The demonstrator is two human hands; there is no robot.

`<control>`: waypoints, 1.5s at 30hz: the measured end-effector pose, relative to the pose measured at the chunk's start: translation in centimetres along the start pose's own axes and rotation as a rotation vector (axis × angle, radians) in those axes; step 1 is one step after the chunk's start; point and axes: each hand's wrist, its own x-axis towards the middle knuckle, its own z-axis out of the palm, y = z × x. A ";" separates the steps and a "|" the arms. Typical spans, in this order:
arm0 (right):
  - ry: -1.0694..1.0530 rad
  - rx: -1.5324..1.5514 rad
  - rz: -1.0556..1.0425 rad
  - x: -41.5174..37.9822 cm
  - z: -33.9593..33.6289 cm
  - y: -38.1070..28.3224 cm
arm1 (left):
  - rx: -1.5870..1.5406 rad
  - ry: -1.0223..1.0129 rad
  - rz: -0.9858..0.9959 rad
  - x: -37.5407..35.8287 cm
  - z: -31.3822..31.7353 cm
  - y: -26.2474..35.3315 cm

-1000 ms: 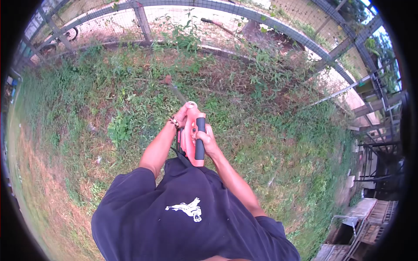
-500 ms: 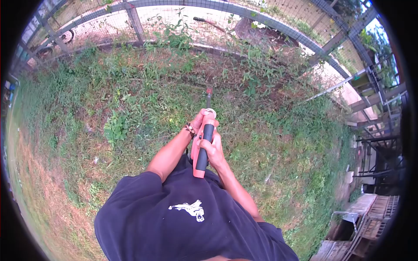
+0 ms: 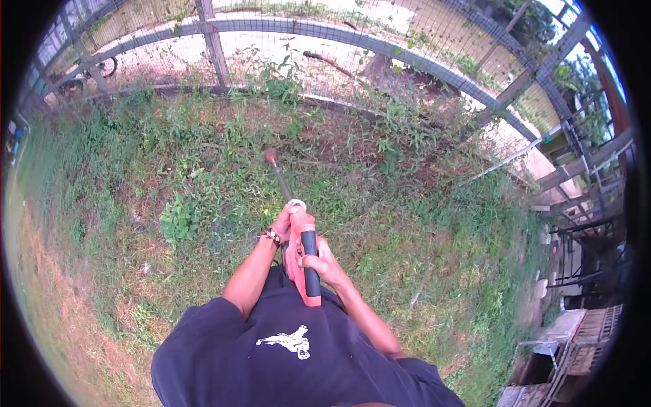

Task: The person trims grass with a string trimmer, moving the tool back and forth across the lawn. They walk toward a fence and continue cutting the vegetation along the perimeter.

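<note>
My right hand [image 3: 325, 264] is wrapped round the black grip of a red-pink string trimmer [image 3: 310, 241], its thumb lying across the handle. Farther up, my left hand [image 3: 281, 225] holds the trimmer's front part beside a whitish ring; the fingers' undersides are hidden. A beaded bracelet circles the left wrist. From the ring a thin shaft runs forward and leftward to a red head [image 3: 271, 155] over the weeds. The handle's rear end comes close to my dark shirt.
Grass and weeds [image 3: 203, 163] cover the ground, with a broad-leaved plant [image 3: 178, 218] on the left. A wood and wire-mesh fence [image 3: 380, 47] curves across the far side, tall weeds along its foot. Wooden structures [image 3: 576, 346] stand at the right.
The trimmer's head has swung left, and its shaft now slants that way. Both hands have moved left and slightly closer to my body, keeping their hold. The fence sits lower in view.
</note>
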 end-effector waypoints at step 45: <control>0.162 -0.057 0.356 -30.4 6.9 4.6 | 0.052 0.222 0.209 -18.2 12.1 -26.6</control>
